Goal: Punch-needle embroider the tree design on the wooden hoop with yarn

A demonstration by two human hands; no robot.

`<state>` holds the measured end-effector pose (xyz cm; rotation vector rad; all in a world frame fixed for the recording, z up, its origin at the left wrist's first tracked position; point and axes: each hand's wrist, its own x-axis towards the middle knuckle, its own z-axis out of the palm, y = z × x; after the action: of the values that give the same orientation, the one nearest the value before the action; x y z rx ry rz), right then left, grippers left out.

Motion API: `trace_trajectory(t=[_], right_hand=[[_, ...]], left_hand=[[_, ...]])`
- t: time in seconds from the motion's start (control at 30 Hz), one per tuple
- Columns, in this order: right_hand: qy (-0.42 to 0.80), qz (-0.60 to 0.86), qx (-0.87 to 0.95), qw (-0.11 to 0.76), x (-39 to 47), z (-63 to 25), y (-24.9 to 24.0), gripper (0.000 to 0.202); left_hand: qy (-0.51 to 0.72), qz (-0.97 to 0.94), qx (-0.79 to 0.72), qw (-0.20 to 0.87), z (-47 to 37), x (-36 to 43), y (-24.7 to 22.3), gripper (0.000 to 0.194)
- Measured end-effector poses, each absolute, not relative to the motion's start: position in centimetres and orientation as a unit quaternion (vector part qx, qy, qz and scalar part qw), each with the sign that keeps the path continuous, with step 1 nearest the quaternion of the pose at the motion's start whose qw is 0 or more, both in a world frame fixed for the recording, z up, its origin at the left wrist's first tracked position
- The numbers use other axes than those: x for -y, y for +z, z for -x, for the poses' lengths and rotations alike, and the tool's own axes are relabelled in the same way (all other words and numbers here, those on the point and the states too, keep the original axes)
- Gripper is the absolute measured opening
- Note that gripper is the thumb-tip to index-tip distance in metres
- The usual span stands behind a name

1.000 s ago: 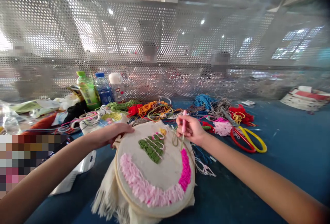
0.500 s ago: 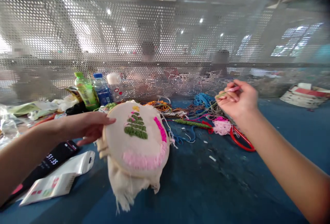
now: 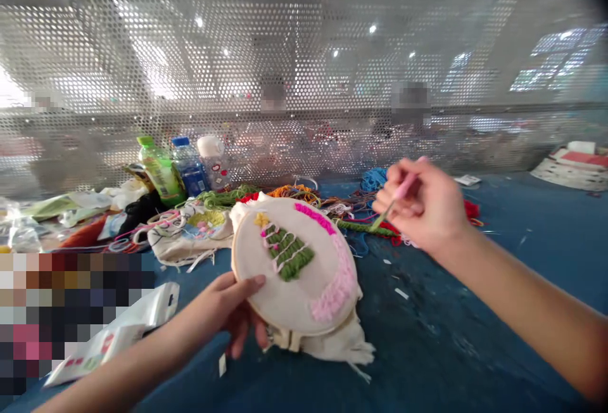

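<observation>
Pinching the hooped cloth (image 3: 323, 262) edgewise, my remote left hand (image 3: 240, 306) probably spares its stitches (image 3: 291, 253); my curled right hand (image 3: 425, 207) holds a pink tool (image 3: 406, 185).

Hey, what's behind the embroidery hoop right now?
Past its far edge, red yarn and orange yarn show. Whatever the embroidery hoop itself covers can't be seen.

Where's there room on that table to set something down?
Blue tabletop lies barest between the hooped embroidery and right forearm, with a few pale scraps; another patch is beyond that forearm, before the spotted white bundle. Left and middle back are crowded with yarn and bottles.
</observation>
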<state>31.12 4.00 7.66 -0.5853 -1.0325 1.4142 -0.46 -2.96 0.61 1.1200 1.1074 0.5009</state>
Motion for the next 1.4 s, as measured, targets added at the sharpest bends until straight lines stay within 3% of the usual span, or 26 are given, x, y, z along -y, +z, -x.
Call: trace_trajectory(t=[0.13, 0.3, 0.67, 1.17, 1.4], right_hand=[[0.651, 0.293, 0.504, 0.487, -2.2, -28.2, 2.4, 0.029], [0.639, 0.321, 0.561, 0.417, -1.5, -26.6, -1.6, 0.032], [0.631, 0.332, 0.551, 0.434, -1.6, -26.2, -2.4, 0.032], [0.617, 0.33, 0.551, 0.456, -1.9, -26.3, -3.3, 0.031], [0.564, 0.323, 0.627, 0.43, -0.6, -26.3, -2.9, 0.032]], left_hand=[[0.276, -0.505, -0.508, 0.64, -1.7, 2.2, -2.1, 0.052], [0.311, -0.549, -0.54, 0.557, -1.3, 1.1, -3.5, 0.049], [0.307, -0.562, -0.536, 0.55, -1.4, 2.0, -2.9, 0.049], [0.378, -0.572, -0.533, 0.496, -1.5, 2.4, -2.3, 0.034], [0.369, -0.58, -0.479, 0.546, -1.5, 2.5, -2.3, 0.041]])
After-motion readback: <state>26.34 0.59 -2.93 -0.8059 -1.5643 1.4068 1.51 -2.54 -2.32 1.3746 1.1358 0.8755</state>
